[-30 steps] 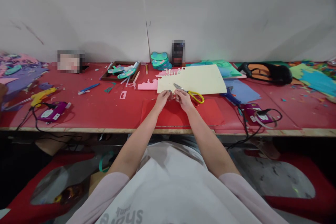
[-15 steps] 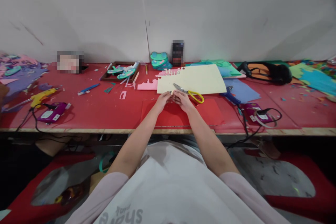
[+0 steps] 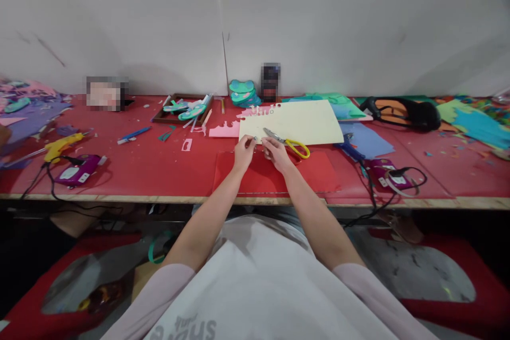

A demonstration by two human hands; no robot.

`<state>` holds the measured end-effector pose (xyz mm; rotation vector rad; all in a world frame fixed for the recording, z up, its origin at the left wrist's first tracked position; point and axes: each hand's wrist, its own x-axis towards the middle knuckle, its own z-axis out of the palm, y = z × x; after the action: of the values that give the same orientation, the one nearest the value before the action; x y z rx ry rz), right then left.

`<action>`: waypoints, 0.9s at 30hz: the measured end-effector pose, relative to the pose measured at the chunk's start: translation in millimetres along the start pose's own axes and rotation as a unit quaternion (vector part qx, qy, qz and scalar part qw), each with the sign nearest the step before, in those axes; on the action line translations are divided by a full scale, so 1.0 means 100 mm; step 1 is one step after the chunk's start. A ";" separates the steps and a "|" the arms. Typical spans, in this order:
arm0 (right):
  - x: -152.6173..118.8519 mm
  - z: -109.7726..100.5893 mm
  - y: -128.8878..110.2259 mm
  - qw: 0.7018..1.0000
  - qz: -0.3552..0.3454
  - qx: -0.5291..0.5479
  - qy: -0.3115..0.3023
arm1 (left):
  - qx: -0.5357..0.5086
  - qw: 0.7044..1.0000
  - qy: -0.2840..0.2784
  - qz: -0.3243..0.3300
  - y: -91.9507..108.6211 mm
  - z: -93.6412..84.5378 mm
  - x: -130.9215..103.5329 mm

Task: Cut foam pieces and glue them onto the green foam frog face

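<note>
My left hand (image 3: 244, 154) is closed in a pinch at the near edge of a cream foam sheet (image 3: 314, 119). A tiny piece shows at its fingertips, too small to name. Just to its right, a small gap apart, my right hand (image 3: 275, 152) has its fingers curled and pressed together; whatever they hold is hidden. Beside the right hand, yellow-handled scissors (image 3: 297, 147) lie on the cream sheet with their blades towards the upper left. Beneath both hands is a red sheet (image 3: 314, 170). A cut pink sheet (image 3: 225, 129) sticks out from under the cream one.
A brown tray (image 3: 164, 117) with teal foam pieces stands at the left back, near a stack of teal frog-like shapes (image 3: 242, 93). Glue guns, yellow (image 3: 64, 146) and blue (image 3: 350, 150), lie either side with cords. A black-and-orange case (image 3: 402, 113) lies at the right.
My hands were together at the fingertips and have drawn slightly apart, the left one moving a little to the left. The scissors and sheets have stayed in place.
</note>
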<state>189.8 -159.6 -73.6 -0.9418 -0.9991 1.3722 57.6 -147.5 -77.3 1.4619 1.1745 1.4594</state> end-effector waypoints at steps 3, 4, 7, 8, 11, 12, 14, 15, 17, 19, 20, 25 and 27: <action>0.01 0.00 0.02 1.000 -0.010 -0.016 0.000 | 0.043 0.999 0.003 0.034 -0.01 0.01 -0.01; 0.01 0.00 0.03 1.000 -0.014 -0.021 -0.002 | 0.045 0.998 0.001 0.038 -0.01 0.01 -0.02; 0.04 -0.02 0.06 0.999 -0.022 -0.030 0.012 | 0.034 0.999 -0.016 0.028 -0.03 0.03 -0.02; 0.05 -0.03 0.07 0.999 -0.024 -0.030 0.024 | 0.021 0.999 -0.021 0.017 -0.04 0.03 -0.01; 0.07 -0.05 0.08 0.998 -0.032 -0.025 0.055 | -0.031 0.999 -0.026 -0.018 -0.08 0.05 0.01; 0.07 -0.06 0.08 0.997 -0.035 -0.024 0.060 | -0.043 0.998 -0.023 -0.026 -0.10 0.05 0.02; 0.08 -0.06 0.07 0.997 -0.040 -0.023 0.063 | -0.044 0.998 -0.013 -0.034 -0.12 0.05 0.04; 0.08 -0.07 0.07 0.997 -0.040 -0.023 0.063 | -0.037 0.999 -0.008 -0.035 -0.13 0.04 0.05; 0.09 -0.07 0.08 0.997 -0.038 -0.021 0.064 | -0.020 0.999 -0.006 -0.031 -0.14 0.04 0.06; 0.09 -0.07 0.09 0.997 -0.036 -0.026 0.067 | -0.002 1.000 -0.003 -0.019 -0.13 0.03 0.06; 0.08 -0.06 0.09 0.997 -0.037 -0.032 0.067 | 0.006 1.000 -0.001 -0.013 -0.13 0.03 0.06; 0.06 -0.03 0.08 0.995 -0.045 -0.067 0.053 | 0.027 1.000 -0.004 0.010 -0.11 0.02 0.04; 0.05 -0.03 0.07 0.995 -0.042 -0.074 0.056 | 0.033 0.999 -0.002 0.018 -0.12 0.02 0.04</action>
<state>190.0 -154.2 -81.3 -1.0639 -1.0531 1.1745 58.0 -139.8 -88.0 1.5377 1.2102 1.4523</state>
